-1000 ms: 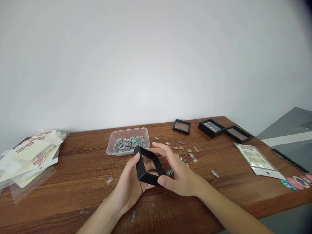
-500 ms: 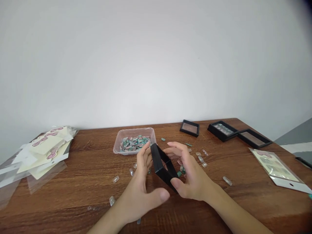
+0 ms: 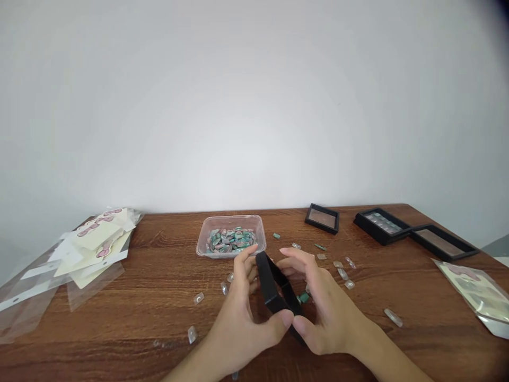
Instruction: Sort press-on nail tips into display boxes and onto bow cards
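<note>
A black display frame (image 3: 270, 284) stands tilted on edge between my two hands, above the table. My left hand (image 3: 248, 307) grips its left side, with the thumb at the near edge and the fingers behind it. On the other side, my right hand (image 3: 318, 292) holds it, the thumb pressed on the near edge close to the left thumb. Inside the frame's opening I cannot make out much. Small green pieces (image 3: 304, 297) that look like press-on nails show just beyond the frame, partly hidden by the right hand.
A clear plastic tub (image 3: 201, 233) of green and pink nail-like pieces stands behind my hands. Loose clear pieces (image 3: 342, 274) lie scattered around. Black frames (image 3: 308, 220) rest at the back right, with a bagged card (image 3: 471, 281) nearer. Cards (image 3: 93, 239) and clear sleeves are heaped left.
My left thumb has come in to the frame's near edge, beside the right thumb. The frame has turned slightly more edge-on. The view has shifted a little, moving the table's things rightward.
</note>
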Demonstrator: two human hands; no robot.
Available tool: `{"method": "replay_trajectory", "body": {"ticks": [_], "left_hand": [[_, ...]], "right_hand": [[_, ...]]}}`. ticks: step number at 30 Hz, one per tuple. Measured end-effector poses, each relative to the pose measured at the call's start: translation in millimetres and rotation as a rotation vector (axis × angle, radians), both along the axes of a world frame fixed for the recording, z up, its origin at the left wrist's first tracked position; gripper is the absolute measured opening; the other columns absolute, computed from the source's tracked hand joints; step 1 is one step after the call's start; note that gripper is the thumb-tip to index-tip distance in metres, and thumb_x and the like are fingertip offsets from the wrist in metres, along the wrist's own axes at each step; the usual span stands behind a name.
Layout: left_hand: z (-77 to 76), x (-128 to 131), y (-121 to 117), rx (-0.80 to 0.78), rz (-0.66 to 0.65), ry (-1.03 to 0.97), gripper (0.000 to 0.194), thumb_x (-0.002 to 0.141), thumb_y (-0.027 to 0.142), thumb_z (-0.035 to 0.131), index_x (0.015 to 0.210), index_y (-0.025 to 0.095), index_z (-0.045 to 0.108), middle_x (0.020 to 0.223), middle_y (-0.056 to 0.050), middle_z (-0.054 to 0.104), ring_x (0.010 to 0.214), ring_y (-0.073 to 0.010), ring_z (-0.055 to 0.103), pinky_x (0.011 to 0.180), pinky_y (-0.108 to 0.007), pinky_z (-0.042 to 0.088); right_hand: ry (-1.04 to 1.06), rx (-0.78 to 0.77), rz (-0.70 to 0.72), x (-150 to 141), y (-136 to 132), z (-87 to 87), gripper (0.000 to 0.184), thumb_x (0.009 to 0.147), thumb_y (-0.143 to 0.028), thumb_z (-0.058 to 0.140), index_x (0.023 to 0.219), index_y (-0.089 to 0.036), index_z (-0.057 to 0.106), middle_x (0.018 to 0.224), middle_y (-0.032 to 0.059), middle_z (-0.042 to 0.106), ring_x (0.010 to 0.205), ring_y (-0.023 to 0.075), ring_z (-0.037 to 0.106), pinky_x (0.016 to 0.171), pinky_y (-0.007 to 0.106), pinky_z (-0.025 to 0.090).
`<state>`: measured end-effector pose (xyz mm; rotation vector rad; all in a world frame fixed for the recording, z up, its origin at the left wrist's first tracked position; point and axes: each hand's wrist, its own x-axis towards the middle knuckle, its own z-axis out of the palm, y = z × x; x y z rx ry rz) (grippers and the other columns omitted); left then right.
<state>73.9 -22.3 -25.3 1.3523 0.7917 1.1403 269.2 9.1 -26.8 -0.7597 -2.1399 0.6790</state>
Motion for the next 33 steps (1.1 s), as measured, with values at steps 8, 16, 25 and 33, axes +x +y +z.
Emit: {"method": "replay_trajectory", "body": {"ticks": [8, 16, 25, 33], "left_hand": [[-2.7, -0.4, -0.1, -0.018, 0.01, -0.003, 0.088, 0.085, 0.037, 0.078, 0.147, 0.034, 0.016, 0.151, -0.013, 0.046, 0.141, -0.0323, 0.045, 0.118, -0.05, 0.031], [-3.1, -0.7, 0.5, -0.024, 0.0, -0.029, 0.087, 0.085, 0.041, 0.078, 0.147, 0.033, 0.017, 0.148, -0.012, 0.047, 0.135, -0.0301, 0.05, 0.116, -0.047, 0.036], [0.9, -0.9, 2.2, -0.021, -0.005, -0.033, 0.085, 0.084, 0.034, 0.077, 0.146, 0.03, 0.018, 0.142, -0.013, 0.048, 0.133, -0.0309, 0.051, 0.115, -0.049, 0.035], [-1.9, 0.3, 3.6, 0.02, 0.015, -0.008, 0.084, 0.086, 0.038, 0.075, 0.146, 0.029, 0.018, 0.137, -0.012, 0.048, 0.13, -0.0306, 0.051, 0.114, -0.049, 0.036]], "right_hand": [[0.036, -0.014, -0.048, -4.9, -3.2, 0.8, 0.065, 0.089, -0.049, 0.057, 0.141, -0.023, 0.028, 0.116, 0.0123, 0.065, 0.102, 0.0291, 0.067, 0.086, 0.043, 0.056], [0.004, -0.08, -0.062, -5.4, -4.7, 4.0, 0.055, 0.094, -0.061, 0.05, 0.129, -0.023, 0.033, 0.112, 0.0113, 0.061, 0.097, 0.0277, 0.065, 0.081, 0.041, 0.054], [0.009, -0.104, -0.064, -7.6, -4.4, 4.5, 0.054, 0.094, -0.059, 0.052, 0.129, -0.022, 0.032, 0.108, 0.0103, 0.062, 0.095, 0.0276, 0.065, 0.079, 0.041, 0.054], [-0.019, -0.069, -0.107, -9.8, -5.1, 2.0, 0.046, 0.094, -0.058, 0.05, 0.121, -0.023, 0.034, 0.097, 0.0071, 0.061, 0.089, 0.0268, 0.065, 0.071, 0.038, 0.053]]}}
